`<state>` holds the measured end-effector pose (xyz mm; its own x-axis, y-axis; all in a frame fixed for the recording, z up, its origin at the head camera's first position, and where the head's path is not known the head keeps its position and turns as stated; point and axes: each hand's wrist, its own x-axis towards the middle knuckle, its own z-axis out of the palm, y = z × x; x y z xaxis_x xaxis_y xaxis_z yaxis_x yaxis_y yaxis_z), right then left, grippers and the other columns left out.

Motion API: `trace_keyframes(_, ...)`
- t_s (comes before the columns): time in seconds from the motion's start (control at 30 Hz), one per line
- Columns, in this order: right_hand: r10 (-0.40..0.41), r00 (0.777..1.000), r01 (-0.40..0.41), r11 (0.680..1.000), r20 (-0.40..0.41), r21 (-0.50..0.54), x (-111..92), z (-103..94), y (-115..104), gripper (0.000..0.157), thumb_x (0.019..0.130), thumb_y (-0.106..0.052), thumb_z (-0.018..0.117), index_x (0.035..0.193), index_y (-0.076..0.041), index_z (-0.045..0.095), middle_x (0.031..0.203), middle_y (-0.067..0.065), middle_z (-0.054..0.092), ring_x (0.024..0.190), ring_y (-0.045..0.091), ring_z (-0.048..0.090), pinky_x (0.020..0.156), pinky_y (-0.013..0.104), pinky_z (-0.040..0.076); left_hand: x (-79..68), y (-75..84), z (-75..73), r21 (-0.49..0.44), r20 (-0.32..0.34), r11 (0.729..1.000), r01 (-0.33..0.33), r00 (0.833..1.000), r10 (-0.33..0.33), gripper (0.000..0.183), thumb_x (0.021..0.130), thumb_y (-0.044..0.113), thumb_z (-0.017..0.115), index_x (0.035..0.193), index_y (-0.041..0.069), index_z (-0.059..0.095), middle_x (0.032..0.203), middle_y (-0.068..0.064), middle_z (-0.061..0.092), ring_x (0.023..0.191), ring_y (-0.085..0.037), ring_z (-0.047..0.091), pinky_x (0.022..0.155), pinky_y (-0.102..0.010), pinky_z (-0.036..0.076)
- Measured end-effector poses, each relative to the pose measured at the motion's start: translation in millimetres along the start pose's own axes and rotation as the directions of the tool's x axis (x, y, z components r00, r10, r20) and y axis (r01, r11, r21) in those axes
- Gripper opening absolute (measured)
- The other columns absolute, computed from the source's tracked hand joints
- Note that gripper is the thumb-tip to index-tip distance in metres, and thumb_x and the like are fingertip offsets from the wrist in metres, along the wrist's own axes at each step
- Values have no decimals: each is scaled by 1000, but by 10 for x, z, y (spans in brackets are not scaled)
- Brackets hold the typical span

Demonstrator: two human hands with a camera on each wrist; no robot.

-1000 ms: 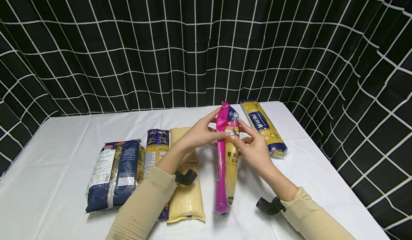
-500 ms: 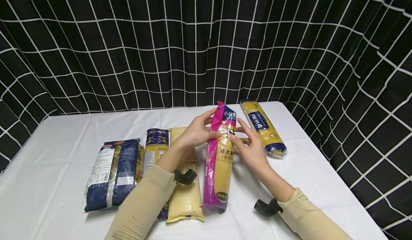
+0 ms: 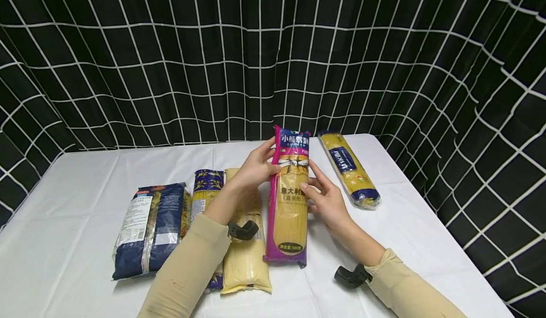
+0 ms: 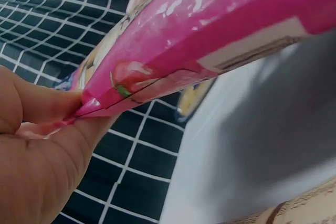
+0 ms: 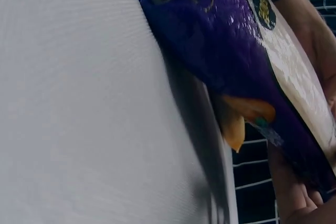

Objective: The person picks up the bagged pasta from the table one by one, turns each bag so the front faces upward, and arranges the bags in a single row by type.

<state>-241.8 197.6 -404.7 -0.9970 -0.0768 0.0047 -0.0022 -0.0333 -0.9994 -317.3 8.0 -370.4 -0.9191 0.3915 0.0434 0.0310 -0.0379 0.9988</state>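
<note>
A long spaghetti packet (image 3: 292, 218), pink and purple with a clear front, stands tilted over the middle of the table, its printed face toward the head camera. My left hand (image 3: 254, 168) grips its left edge near the upper part. In the left wrist view, the thumb and a finger of that hand (image 4: 44, 156) pinch the pink edge of the wrapper (image 4: 173, 40). My right hand (image 3: 330, 206) holds the opposite edge, thumb on the front and fingers partly hidden behind. The right wrist view shows the packet's purple lower end (image 5: 210, 51) close over the cloth.
Left of the packet lie a cream packet (image 3: 246, 273), a blue-and-yellow spaghetti packet (image 3: 208, 183) partly under the left forearm, and a dark blue pasta bag (image 3: 166, 213). Another spaghetti packet (image 3: 354, 176) lies at the right on the white tablecloth (image 3: 409, 232). A black grid curtain (image 3: 239, 71) surrounds the table.
Both hands have turned the spaghetti packet from edge-on until its printed front faces the camera. It has shifted a little left, and its lower end has risen. The other packets have stayed put.
</note>
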Motion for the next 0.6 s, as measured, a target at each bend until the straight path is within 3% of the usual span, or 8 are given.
trace_keyframes(0.2,-100,994,97,994,-46,-48,59,-59,-7,65,91,-16,64,146,-34,35,116,10,57,90,13,66,74,28,55,-2,-57,54,36,-56,999,-4,998,6,76,89,-1,60,150,31,27,129,-14,51,97,-23,64,73,-32,56)
trace_keyframes(0.4,-118,992,114,990,-45,-87,180,-190,-64,65,91,-15,64,147,-30,35,115,9,58,87,12,68,70,30,57,65,-93,93,123,-61,991,59,997,-52,81,88,16,68,150,38,22,128,-13,51,91,-22,66,65,-35,57)
trace_keyframes(0.5,-104,993,97,989,-62,-114,283,-271,-105,64,91,-14,64,147,-28,35,118,10,58,85,10,68,66,31,57,150,-68,131,177,-47,981,74,997,-67,89,84,17,72,152,35,17,129,-14,50,89,-23,66,66,-34,57)
trace_keyframes(0.6,-72,993,55,983,-93,-176,403,-345,-133,63,91,-17,64,147,-25,36,124,13,54,86,8,64,65,32,57,249,-52,194,268,-54,961,62,997,-49,95,81,16,76,153,25,16,130,-16,50,92,-22,66,74,-32,56)
